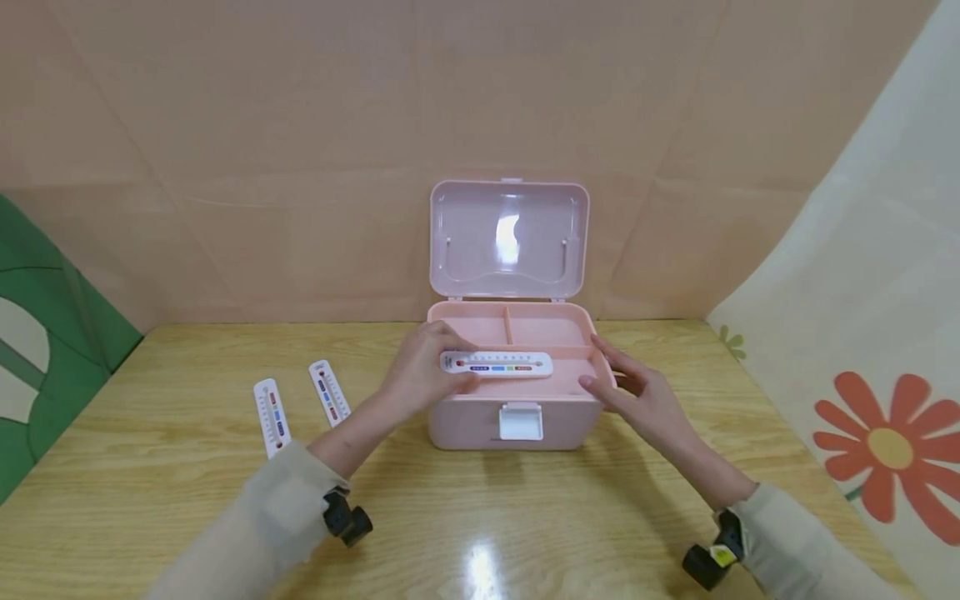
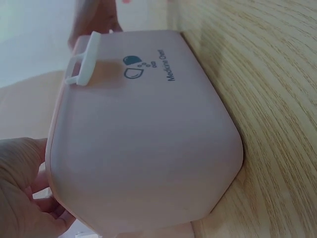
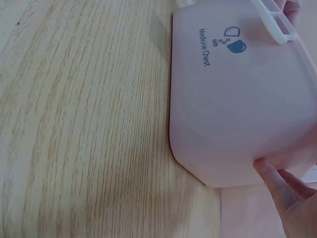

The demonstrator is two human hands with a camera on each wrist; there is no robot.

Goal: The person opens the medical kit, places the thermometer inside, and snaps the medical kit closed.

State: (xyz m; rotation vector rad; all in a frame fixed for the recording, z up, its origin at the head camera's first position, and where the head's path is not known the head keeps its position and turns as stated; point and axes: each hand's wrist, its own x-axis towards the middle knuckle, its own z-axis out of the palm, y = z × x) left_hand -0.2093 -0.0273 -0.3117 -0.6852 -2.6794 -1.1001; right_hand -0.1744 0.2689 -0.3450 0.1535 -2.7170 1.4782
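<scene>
Your left hand [image 1: 420, 367] pinches one end of the thermometer [image 1: 497, 364], holding it level over the front tray of the open pink medicine chest [image 1: 480, 421]. Your right hand [image 1: 637, 396], fingers relaxed, steadies the chest's right front corner. You seem mid-placement: next, lower it flat inside; two more thermometers [image 1: 298, 404] lie on the worktop [image 1: 525, 517].

Upright lid [image 1: 508, 240] behind; thermometers [image 1: 300, 404] left.

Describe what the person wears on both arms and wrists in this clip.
Both arms wear loose, pale beige long sleeves, the left sleeve and right sleeve ending at the wrist. The left hand and right hand are bare, with no gloves or rings visible. A small black camera unit hangs under each wrist; the right one carries a yellow sticker.
</scene>
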